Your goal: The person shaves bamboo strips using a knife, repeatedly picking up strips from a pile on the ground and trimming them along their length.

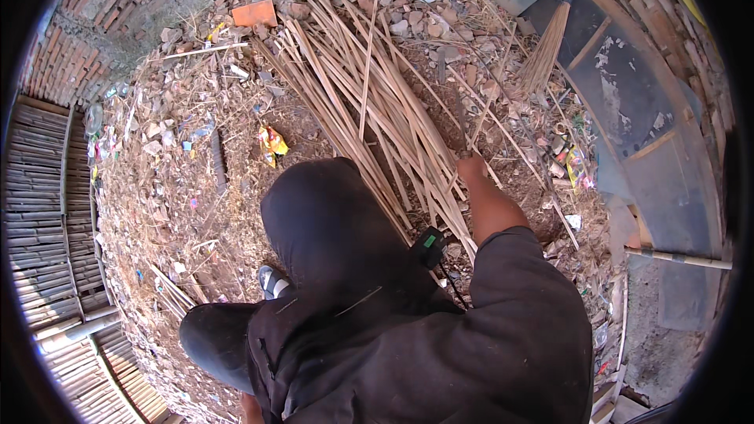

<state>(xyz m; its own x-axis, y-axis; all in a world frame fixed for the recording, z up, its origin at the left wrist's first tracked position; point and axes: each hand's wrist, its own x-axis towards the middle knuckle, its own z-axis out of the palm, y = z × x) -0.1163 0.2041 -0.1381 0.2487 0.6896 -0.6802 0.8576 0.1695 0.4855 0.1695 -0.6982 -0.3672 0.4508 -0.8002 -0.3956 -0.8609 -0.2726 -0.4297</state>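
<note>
My right hand (471, 166) is closed, at the right edge of a pile of long split bamboo strips (365, 102). A narrow, dark, blade-like tool (460, 122) sticks out of it, pointing away from me; its handle is hidden in the fist. The strips lie lengthwise on the ground, running from the far side down to beside my knee (322, 196). Of my left hand (250, 408), just a patch of skin shows at the lower edge, beside my dark jacket. Its fingers are hidden.
Brick rubble (428, 23) and litter cover the ground. A stick broom (550, 39) leans at far right by dark panels (620, 86). A bamboo-slat wall (47, 228) stands left, a brick wall (118, 0) far left. A small black device (430, 245) with a green screen is near my knee.
</note>
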